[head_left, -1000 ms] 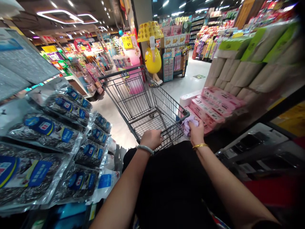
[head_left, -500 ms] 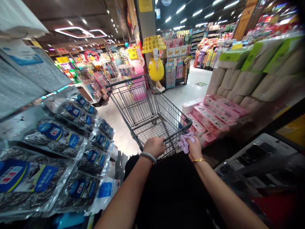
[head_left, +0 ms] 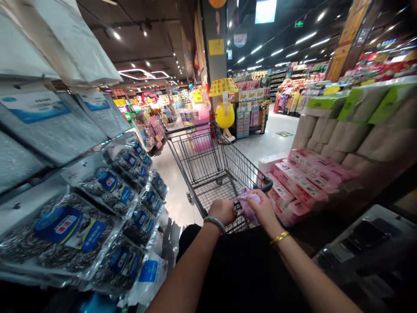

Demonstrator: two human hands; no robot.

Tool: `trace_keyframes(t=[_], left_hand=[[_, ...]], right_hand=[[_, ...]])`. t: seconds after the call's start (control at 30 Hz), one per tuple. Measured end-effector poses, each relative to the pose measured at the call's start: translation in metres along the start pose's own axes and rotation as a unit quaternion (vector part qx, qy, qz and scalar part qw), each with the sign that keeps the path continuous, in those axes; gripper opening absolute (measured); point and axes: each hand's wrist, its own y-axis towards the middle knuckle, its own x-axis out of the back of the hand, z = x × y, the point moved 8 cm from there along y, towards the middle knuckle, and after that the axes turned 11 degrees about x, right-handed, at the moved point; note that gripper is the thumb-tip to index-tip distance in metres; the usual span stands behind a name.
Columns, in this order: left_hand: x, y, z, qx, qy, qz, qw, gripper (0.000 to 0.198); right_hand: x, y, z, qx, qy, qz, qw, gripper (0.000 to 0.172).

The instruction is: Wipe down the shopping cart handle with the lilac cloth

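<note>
Cloth [head_left: 248, 203] fills right hand [head_left: 263, 209]; left hand [head_left: 222, 212] grips cart [head_left: 211, 191]

Green exit sign [head_left: 299, 24] overhead, lettering on blue package labels [head_left: 70, 227] illegible.

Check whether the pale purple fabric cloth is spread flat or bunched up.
Bunched up: the pale purple fabric cloth shows creases and gathered folds where the right hand grips it.

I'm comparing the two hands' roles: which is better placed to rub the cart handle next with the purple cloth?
Probably the right hand: it holds the purple cloth at the cart handle. The left hand appears closed on that handle, no cloth visible.
</note>
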Motion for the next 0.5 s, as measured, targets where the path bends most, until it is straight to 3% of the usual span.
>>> trace_keyframes(t=[0.1, 0.23, 0.37, 0.5], left_hand=[[0.003, -0.003, -0.001, -0.003, 0.000, 0.002, 1.000, 0.029], [0.007, -0.006, -0.002, 0.000, -0.001, 0.003, 1.000, 0.037], [0.009, -0.008, 0.000, 0.003, -0.014, 0.004, 1.000, 0.036], [0.009, -0.010, 0.006, 0.006, -0.042, 0.004, 0.999, 0.041]], right_hand=[[0.000, 0.014, -0.003, -0.096, 0.142, 0.043, 0.984, 0.036], [0.019, 0.041, 0.001, -0.051, -0.031, 0.046, 0.997, 0.033], [0.020, 0.055, 0.017, 0.002, -0.193, 0.025, 0.981, 0.038], [-0.011, 0.059, 0.033, 0.010, -0.113, 0.120, 0.986, 0.027]])
